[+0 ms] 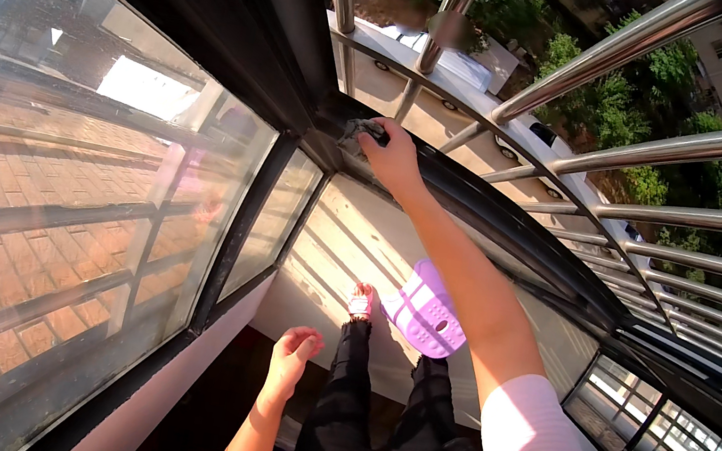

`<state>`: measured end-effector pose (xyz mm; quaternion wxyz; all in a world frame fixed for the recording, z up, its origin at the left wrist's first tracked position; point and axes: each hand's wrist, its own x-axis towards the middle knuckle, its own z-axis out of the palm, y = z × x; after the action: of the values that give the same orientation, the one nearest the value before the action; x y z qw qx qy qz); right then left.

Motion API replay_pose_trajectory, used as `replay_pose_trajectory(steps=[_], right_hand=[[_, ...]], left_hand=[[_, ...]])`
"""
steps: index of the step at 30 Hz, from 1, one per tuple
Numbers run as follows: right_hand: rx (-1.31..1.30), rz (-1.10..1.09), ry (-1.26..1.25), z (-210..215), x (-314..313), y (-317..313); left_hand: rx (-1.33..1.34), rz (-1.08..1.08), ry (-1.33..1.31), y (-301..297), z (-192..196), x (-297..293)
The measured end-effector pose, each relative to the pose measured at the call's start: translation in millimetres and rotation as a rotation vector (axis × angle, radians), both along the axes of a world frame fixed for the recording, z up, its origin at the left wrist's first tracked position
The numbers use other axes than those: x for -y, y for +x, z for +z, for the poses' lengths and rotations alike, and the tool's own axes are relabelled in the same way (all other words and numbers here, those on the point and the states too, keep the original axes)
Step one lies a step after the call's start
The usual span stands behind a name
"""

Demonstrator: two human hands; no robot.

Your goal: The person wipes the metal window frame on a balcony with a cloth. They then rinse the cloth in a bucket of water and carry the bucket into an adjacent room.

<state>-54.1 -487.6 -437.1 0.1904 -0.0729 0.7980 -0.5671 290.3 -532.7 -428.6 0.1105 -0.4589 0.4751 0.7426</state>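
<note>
Gripping one grey rag [362,133], right hand [391,159] of two hands; left hand [294,353] loose, empty.

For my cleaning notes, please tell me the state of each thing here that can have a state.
Right hand: shut on the dark grey cloth, pressed on the window frame.
Dark grey cloth: crumpled, in the corner of the black window frame.
Left hand: open, holding nothing.
Purple plastic slipper: on the person's foot, raised.
Sliding glass pane: dusty.
</note>
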Motion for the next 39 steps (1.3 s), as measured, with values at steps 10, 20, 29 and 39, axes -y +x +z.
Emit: replay_pose_trajectory(steps=[10, 20, 29, 39], right_hand=[[-0.522, -0.008, -0.056, -18, 71, 13], [-0.173, -0.129, 0.015, -2, 28, 11], [-0.011, 0.042, -0.130, 22, 2, -15], [0.542, 0.117, -0.422, 24, -40, 100]], left_hand=[[0.073, -0.067, 0.011, 3, 6, -3], [0.067, -0.033, -0.004, 6, 7, 17], [-0.008, -0.090, -0.039, -20, -2, 14], [-0.316, 0.158, 0.027, -166, 21, 21]])
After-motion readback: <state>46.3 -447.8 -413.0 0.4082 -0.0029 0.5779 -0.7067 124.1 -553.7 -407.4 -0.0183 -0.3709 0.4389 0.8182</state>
